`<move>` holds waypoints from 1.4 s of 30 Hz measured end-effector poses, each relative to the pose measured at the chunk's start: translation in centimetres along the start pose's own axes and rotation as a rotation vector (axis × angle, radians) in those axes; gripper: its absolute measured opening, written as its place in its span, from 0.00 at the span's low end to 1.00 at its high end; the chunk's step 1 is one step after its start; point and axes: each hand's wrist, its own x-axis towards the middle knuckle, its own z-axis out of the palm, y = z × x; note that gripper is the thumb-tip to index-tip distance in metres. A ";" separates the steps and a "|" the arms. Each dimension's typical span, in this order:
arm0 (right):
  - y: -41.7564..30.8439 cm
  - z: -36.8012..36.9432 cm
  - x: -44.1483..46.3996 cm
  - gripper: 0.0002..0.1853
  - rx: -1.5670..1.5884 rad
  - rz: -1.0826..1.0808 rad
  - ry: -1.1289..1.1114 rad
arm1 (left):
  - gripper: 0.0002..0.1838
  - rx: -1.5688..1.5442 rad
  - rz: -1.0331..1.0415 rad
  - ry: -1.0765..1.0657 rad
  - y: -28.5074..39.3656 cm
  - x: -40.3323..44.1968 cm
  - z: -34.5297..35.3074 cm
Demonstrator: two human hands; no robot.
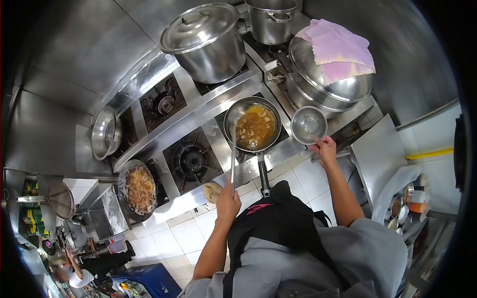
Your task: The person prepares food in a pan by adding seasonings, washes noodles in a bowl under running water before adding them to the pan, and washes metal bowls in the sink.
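Note:
My left hand (228, 204) is closed around the handle of a long metal utensil (233, 161). Its far end reaches into a frying pan (229, 110), where brown, bubbling liquid with small pieces (256, 128) covers the bottom; the utensil's tip is hard to make out. The pan sits on a front burner with its black handle (263, 174) towards my body. To the right of the pan, my right hand (325, 150) grips the rim of a small metal bowl (309, 125). Only a little pale residue shows inside the bowl. A tan cloth (212, 192) lies beside my left hand.
A large lidded pot (203, 47) and another pot (271, 25) stand behind. At right, a pink cloth (340, 47) covers part of a domed lid. A pan of fried food (139, 191) is at left, with a co-worker (82, 275) beyond it.

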 end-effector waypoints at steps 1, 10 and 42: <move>-0.3 0.1 -0.2 0.10 -0.024 -0.046 -0.007 | 0.35 -0.009 -0.080 0.040 -0.2 -0.4 -0.3; -0.1 5.0 0.3 0.08 -0.094 -0.048 -0.170 | 0.29 -1.060 -0.332 0.145 -11.5 2.2 5.2; 30.0 28.8 -48.8 0.12 -1.540 0.049 -2.410 | 0.11 -0.744 -1.471 2.428 -15.0 -65.0 17.4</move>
